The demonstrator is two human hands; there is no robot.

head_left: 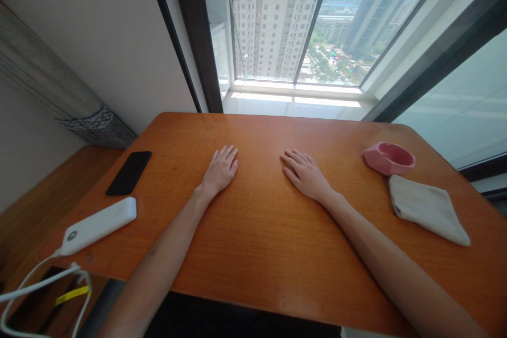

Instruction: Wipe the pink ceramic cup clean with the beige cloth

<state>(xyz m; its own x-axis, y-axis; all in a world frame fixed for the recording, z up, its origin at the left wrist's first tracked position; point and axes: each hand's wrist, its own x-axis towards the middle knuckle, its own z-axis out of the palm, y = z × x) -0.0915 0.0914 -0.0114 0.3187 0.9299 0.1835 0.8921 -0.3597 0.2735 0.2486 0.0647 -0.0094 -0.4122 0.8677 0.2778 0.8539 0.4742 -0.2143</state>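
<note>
My left hand (220, 170) lies palm down on the wooden table (253, 243), fingers stretched out toward the window and holding nothing. To its right, my right hand (304, 171) also rests flat on the wood with its fingers extended. Bare tabletop separates the two hands. A pink angular bowl (390, 158) stands to the right of my right hand, apart from it. Just in front of the bowl lies a folded pale cloth (428, 208). Over on the left of my left hand is a black smartphone (129, 173), lying flat and out of reach of the fingers.
A white power strip (99, 225) with a round button lies at the table's left edge. Its white cable (39, 290) hangs over that side, with a yellow tag (72, 295) nearby. Beyond the far edge is a window (277, 37); a curtain (59, 79) hangs at the left.
</note>
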